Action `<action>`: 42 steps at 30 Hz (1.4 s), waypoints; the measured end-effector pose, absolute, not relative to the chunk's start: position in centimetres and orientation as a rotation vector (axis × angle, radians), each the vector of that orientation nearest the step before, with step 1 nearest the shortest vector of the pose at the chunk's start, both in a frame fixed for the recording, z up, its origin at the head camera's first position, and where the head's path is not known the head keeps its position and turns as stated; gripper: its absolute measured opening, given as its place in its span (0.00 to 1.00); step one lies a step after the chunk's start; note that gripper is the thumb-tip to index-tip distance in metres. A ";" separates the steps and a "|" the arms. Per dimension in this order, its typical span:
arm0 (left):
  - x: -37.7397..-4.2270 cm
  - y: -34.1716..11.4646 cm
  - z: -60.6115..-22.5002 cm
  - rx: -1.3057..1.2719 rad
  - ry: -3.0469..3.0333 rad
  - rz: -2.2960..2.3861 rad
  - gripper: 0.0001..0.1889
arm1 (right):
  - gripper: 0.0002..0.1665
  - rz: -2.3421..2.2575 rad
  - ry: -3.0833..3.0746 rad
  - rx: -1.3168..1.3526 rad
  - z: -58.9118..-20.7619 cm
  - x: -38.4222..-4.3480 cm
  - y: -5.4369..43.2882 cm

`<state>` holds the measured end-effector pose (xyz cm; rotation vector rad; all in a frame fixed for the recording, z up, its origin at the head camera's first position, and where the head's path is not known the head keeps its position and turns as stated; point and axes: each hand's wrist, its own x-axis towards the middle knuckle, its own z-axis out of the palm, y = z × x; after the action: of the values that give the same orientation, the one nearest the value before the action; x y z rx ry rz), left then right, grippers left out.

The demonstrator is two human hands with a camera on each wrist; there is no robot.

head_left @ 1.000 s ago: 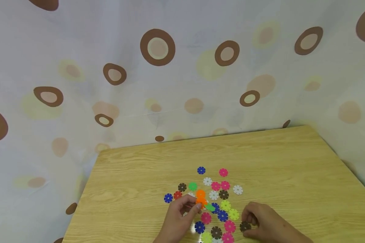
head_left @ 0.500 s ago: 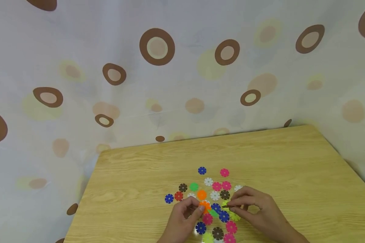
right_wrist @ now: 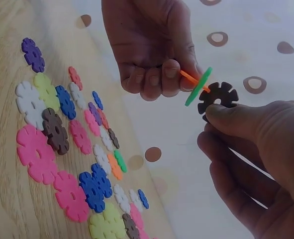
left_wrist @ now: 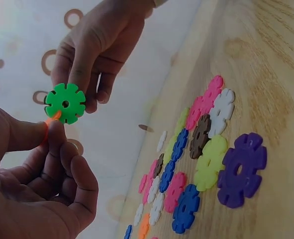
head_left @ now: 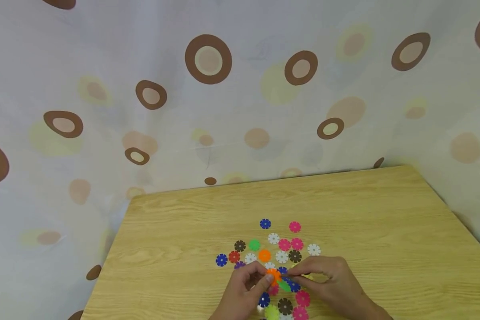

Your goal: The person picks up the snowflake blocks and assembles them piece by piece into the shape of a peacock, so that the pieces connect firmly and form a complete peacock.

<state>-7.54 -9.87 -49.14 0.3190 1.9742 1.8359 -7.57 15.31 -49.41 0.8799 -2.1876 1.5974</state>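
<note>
My left hand [head_left: 244, 286] pinches an orange notched plastic disc [head_left: 274, 276] between thumb and finger. Slotted crosswise into that disc is a green disc [left_wrist: 73, 97], which faces the camera in the left wrist view and stands edge-on in the right wrist view. From the other side my right hand [head_left: 334, 284] pinches a dark brown disc [right_wrist: 220, 91] by its rim. The brown disc's notched edge is right at the tip of the orange one, beside the green disc. Both hands are held above the scattered discs, close together.
Loose notched discs in several colours lie flat on the wooden table [head_left: 176, 235], among them a purple disc [left_wrist: 251, 149], an orange disc [head_left: 264, 255] and a pink disc [head_left: 294, 227]. Behind the table hangs a pale sheet [head_left: 240, 102] with brown rings.
My right hand has lifted the brown disc off the table at the right and brought it leftward to the joined orange and green discs. The left hand has shifted slightly right with them.
</note>
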 end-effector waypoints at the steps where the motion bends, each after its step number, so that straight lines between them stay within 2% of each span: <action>1: -7.5 -9.8 -49.1 0.316 1.978 1.831 0.14 | 0.20 1.598 -2.181 0.889 -49.4 -7.6 15.2; 6: -7.4 -9.8 -49.1 0.319 1.995 1.823 0.13 | 0.21 1.550 -2.184 0.919 -49.2 -7.5 15.1; 13: -7.3 -9.8 -48.8 0.333 2.038 1.806 0.11 | 0.28 1.341 -2.184 1.023 -48.7 -7.7 14.9; 16: -7.3 -9.7 -48.9 0.314 2.041 1.797 0.11 | 0.17 1.300 -2.173 1.064 -49.1 -7.9 14.9; 20: -7.4 -9.9 -49.0 0.335 2.051 1.786 0.11 | 0.15 1.268 -2.211 1.040 -49.2 -8.0 14.8; 23: -7.6 -10.0 -49.1 0.337 2.068 1.786 0.10 | 0.27 1.256 -2.321 0.972 -49.0 -8.0 14.8; 27: -7.7 -10.2 -49.0 0.301 2.113 1.798 0.09 | 0.29 1.254 -2.521 0.875 -49.4 -7.8 15.5; 33: -8.1 -10.5 -48.4 0.270 2.122 1.836 0.08 | 0.17 1.298 -2.933 0.808 -50.2 -7.6 17.2; 42: -7.9 -10.2 -48.6 0.238 2.074 1.829 0.08 | 0.19 1.209 -3.178 0.802 -51.6 -7.5 17.8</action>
<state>-7.88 -10.20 -48.62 0.2382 2.0736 1.8289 -7.53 17.84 -51.64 0.8021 -3.1780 1.2090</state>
